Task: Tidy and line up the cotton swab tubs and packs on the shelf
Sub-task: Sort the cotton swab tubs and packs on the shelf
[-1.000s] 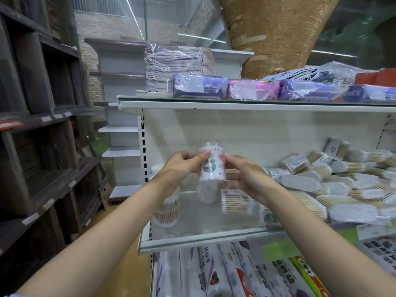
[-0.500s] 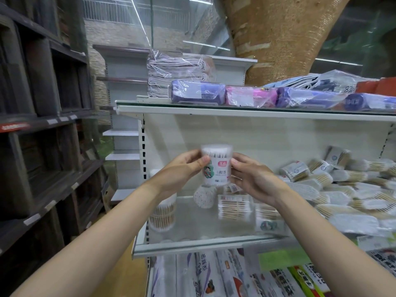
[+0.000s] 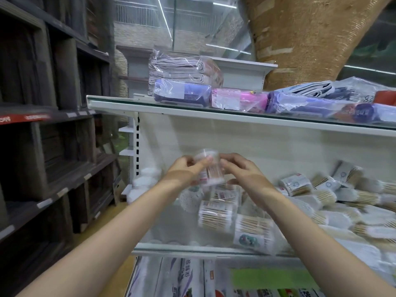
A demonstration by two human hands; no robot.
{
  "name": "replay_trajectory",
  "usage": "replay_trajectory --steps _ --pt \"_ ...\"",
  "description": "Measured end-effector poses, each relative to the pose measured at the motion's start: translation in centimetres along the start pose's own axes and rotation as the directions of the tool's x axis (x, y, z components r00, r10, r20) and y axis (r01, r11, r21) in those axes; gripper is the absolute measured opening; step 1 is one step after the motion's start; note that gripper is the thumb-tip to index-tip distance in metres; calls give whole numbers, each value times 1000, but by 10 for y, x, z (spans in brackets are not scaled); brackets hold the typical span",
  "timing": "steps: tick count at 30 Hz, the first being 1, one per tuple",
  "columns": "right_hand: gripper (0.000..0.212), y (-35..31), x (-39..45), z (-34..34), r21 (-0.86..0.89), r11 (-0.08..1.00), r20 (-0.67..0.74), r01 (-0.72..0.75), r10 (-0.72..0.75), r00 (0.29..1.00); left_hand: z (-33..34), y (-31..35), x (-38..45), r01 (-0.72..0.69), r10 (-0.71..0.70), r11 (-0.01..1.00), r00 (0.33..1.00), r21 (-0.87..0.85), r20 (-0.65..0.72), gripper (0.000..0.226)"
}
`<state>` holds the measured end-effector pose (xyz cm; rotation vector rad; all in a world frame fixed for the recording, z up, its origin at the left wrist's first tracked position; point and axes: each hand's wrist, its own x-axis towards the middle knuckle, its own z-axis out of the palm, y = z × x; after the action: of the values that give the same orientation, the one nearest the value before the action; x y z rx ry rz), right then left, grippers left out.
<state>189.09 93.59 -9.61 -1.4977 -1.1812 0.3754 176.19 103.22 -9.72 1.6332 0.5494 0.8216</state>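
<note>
Clear swab tub (image 3: 209,168) pinched between left hand (image 3: 185,171) and right hand (image 3: 242,172) above the shelf (image 3: 192,247). Probably light, rigid, slick; best gripped round the sides.

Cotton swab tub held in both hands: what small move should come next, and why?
Probably set the cotton swab tub down upright on the bare left part of the glass shelf, near the stacked tubs at the left end. Left hand and right hand both grip it above the shelf, while other tubs lie toppled below.
</note>
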Motion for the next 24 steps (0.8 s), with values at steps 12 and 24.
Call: replay_trajectory --steps 12,24 --pt "30 14 13 -41 365 931 148 15 -74 986 15 -3 10 252 -240 877 967 -409 81 35" --pt "24 24 20 -17 238 963 123 130 -163 979 -6 -9 1 -104 85 964 993 -245 -88 62"
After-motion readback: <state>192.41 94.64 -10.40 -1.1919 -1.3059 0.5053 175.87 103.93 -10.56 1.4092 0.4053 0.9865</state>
